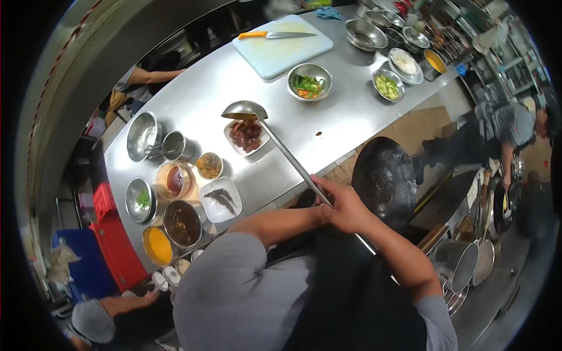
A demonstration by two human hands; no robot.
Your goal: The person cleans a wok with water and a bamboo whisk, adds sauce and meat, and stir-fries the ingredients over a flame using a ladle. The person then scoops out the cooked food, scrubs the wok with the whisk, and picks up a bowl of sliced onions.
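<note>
My right hand [349, 209] is wrapped round the long metal handle of a ladle [287, 153]. The handle slants up to the left, and its other end sticks out below the hand. The ladle's bowl, with brown residue in it, hangs tilted over a square white dish [264, 143] of glossy dark red food pieces [246, 136]. My left forearm [290, 225] reaches across to the same spot; my left hand [325, 214] is mostly hidden behind the right, so its grip does not show. A dark, oily wok [380, 181] lies right of my hands.
The steel table [193, 99] holds a cutting board [281, 55] with a knife [278, 35], a bowl of chopped vegetables [324, 93], a dish of dark strips [206, 206] and several sauce containers. Co-workers' arms show at left [158, 76], lower left [126, 304] and right [507, 164].
</note>
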